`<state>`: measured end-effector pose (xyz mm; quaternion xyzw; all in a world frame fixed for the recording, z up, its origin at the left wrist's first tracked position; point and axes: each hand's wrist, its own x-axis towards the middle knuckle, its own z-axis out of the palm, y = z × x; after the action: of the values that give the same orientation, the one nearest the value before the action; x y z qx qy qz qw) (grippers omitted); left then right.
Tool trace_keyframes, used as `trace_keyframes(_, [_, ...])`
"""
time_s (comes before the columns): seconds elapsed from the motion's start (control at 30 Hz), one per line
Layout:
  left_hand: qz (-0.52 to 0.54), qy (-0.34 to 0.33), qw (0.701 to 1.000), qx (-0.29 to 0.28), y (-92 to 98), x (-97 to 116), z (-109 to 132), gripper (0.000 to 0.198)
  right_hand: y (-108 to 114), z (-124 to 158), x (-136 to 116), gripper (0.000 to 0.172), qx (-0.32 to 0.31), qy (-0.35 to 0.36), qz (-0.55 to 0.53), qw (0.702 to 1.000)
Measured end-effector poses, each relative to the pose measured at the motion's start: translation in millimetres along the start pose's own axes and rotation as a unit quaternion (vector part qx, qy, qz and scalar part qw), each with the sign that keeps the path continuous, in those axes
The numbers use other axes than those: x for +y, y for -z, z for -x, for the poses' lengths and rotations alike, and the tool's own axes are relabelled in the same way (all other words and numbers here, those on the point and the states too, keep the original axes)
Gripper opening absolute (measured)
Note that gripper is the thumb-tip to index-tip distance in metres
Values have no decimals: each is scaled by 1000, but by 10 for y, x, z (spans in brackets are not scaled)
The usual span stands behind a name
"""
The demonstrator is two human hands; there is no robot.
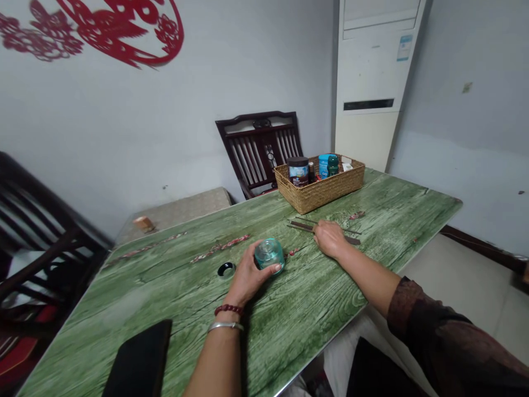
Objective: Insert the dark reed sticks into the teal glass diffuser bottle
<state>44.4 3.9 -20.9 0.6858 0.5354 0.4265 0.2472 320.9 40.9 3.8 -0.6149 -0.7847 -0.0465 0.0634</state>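
Observation:
My left hand [249, 274] is wrapped round a squat turquoise glass jar [269, 252] that appears to rest on the green wood-patterned table [306, 309]. Just left of that hand lies a black ring-shaped cap [226, 269]. Farther right, my right hand [329, 238] is closed over thin dark sticks [303, 226] lying on the tabletop. Their ends stick out on both sides of the hand, and its fingertips are mostly hidden.
A woven basket [326, 193] holding jars and small packages stands beyond my right hand. A black flat object [138, 358] lies at the front left. Dark wooden chairs stand behind the table [262, 149] and on the left [45, 248].

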Motion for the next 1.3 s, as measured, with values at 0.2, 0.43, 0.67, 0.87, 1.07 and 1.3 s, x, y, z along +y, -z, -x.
trace_keyframes(0.2, [-15, -11, 1000, -16, 0, -38, -8, 78, 16, -14, 34, 27, -7, 4, -18, 1000])
trace_keyframes(0.43, [-16, -17, 1000, -17, 2, -36, 1, 78, 67, 20, 15, 30, -6, -21, -58, 998])
trace_keyframes(0.67, [0, -10, 999, -31, 2, 11, 17, 79, 592, -46, -118, 13, 208, 49, -367, 906])
trace_keyframes(0.87, [6, -13, 999, -28, 0, 35, 15, 77, 1032, -183, -502, 18, 298, 152, -632, 699])
trace_keyframes(1.07, [10, -18, 1000, -22, -7, 18, 9, 76, 893, -323, -898, 21, 269, 167, -684, 657])
trace_keyframes(1.3, [23, -29, 999, -21, -10, 37, 11, 73, 506, -391, -1070, 10, 210, 112, -636, 734])
